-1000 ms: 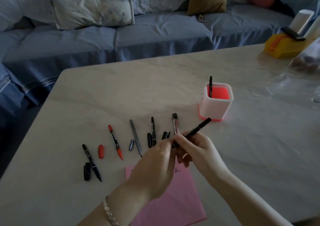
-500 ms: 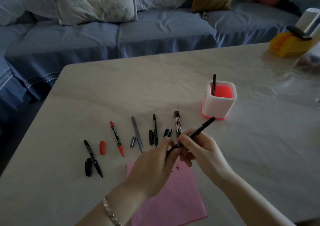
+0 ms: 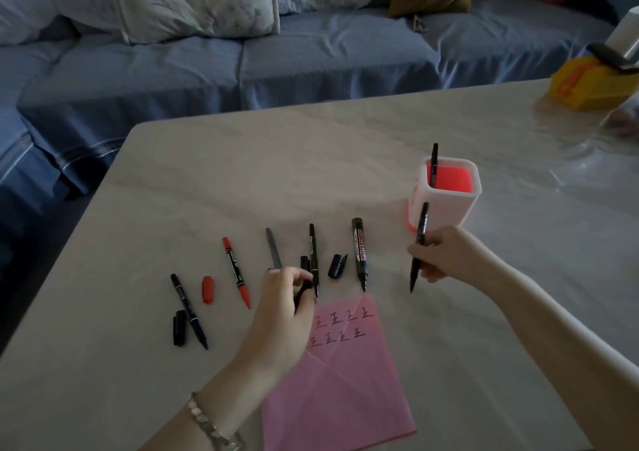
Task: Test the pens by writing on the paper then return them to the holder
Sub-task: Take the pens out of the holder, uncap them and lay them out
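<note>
My right hand [image 3: 446,255] grips a thin black pen [image 3: 419,243], tip down, just in front of the white holder [image 3: 446,208] with the red inside, where one black pen [image 3: 434,163] stands. My left hand [image 3: 287,298] pinches a small black cap [image 3: 303,289] above the top left corner of the pink paper [image 3: 339,381], which bears two rows of written marks. Several uncapped pens lie in a row beyond the paper: a black one [image 3: 189,312], a red one [image 3: 235,270], a grey one [image 3: 274,248], a slim black one [image 3: 314,257] and a whiteboard marker [image 3: 359,253].
Loose caps lie among the pens: a red cap [image 3: 207,289], a black cap [image 3: 179,328] and another black cap [image 3: 337,265]. A yellow box [image 3: 591,84] stands at the table's far right. A blue sofa [image 3: 311,53] with cushions runs behind the table.
My hands have drawn apart. The right one carried the thin black pen right toward the holder; the left one came away holding the cap, uncovering the marks on the paper.
</note>
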A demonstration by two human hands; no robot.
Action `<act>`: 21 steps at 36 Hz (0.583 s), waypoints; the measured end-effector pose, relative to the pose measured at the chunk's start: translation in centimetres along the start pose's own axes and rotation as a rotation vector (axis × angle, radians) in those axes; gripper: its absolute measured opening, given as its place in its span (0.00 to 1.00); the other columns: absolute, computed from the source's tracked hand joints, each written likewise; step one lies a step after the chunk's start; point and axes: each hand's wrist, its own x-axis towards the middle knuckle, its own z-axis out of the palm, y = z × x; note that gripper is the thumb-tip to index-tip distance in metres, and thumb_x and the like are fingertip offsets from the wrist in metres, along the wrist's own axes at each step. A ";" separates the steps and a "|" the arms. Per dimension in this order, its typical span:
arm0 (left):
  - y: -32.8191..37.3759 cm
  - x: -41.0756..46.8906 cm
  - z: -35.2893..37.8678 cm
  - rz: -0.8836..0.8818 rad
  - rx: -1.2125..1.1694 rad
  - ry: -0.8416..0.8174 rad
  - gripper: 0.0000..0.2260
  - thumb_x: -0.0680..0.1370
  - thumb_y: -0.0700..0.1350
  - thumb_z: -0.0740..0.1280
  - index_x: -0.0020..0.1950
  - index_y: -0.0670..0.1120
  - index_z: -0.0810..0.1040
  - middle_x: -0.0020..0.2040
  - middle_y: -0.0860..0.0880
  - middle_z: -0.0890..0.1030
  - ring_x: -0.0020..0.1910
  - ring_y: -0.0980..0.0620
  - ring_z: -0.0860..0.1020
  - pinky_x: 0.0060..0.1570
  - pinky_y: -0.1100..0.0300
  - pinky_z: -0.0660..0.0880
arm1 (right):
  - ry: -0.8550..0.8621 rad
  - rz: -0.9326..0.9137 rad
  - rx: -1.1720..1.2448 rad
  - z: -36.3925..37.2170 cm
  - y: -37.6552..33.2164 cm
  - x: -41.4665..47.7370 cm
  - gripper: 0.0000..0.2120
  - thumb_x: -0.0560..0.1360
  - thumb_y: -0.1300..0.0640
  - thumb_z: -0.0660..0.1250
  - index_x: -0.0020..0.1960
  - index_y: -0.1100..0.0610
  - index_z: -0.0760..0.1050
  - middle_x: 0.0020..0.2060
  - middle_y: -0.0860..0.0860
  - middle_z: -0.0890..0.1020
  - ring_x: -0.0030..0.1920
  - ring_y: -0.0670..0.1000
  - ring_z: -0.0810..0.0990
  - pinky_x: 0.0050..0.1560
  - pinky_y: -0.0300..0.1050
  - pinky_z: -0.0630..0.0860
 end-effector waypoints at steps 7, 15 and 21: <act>1.2 1.3 1.4 0.164 0.109 0.071 0.07 0.77 0.41 0.63 0.54 0.49 0.75 0.52 0.54 0.74 0.50 0.59 0.76 0.51 0.68 0.72 | 0.080 -0.048 -0.312 2.4 1.4 1.5 0.15 0.71 0.56 0.69 0.53 0.66 0.75 0.25 0.52 0.74 0.27 0.51 0.73 0.40 0.45 0.77; 5.0 6.7 5.9 0.187 0.336 0.008 0.09 0.78 0.45 0.61 0.56 0.45 0.75 0.54 0.49 0.75 0.51 0.49 0.75 0.46 0.61 0.69 | 0.174 -0.013 -0.320 1.9 3.1 1.3 0.23 0.71 0.44 0.68 0.60 0.56 0.71 0.44 0.54 0.81 0.40 0.54 0.80 0.41 0.45 0.77; 5.8 9.5 9.7 0.177 0.586 -0.232 0.07 0.78 0.40 0.58 0.53 0.41 0.73 0.54 0.41 0.75 0.51 0.40 0.75 0.49 0.52 0.71 | 0.316 -0.157 -0.281 -1.2 2.5 -1.3 0.07 0.73 0.53 0.65 0.46 0.55 0.77 0.34 0.53 0.81 0.35 0.55 0.79 0.38 0.46 0.77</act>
